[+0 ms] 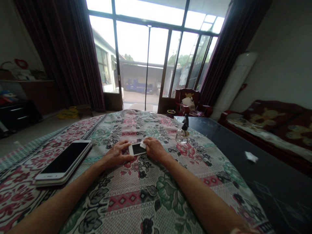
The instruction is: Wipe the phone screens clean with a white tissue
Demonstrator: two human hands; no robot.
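Note:
A white smartphone [137, 149] with a dark screen lies face up on the flowered cloth, between my hands. My left hand [117, 154] grips its left end, thumb along the near edge and fingers at the far edge. In my right hand [155, 149] is a crumpled white tissue [143, 145], pressed on the right part of the screen. The fingertips under the right hand are partly hidden. To the left, a stack of larger phones [65, 160] rests on the cloth, the top one white with a black screen.
A clear spray bottle [182, 135] with a black nozzle stands beyond my right hand. Another crumpled white tissue [251, 157] lies on the dark tabletop [275, 188] at right. The floral tablecloth [117, 214] covers the round table. Glass doors, a wooden chair [187, 100] and a sofa [273, 120] are beyond.

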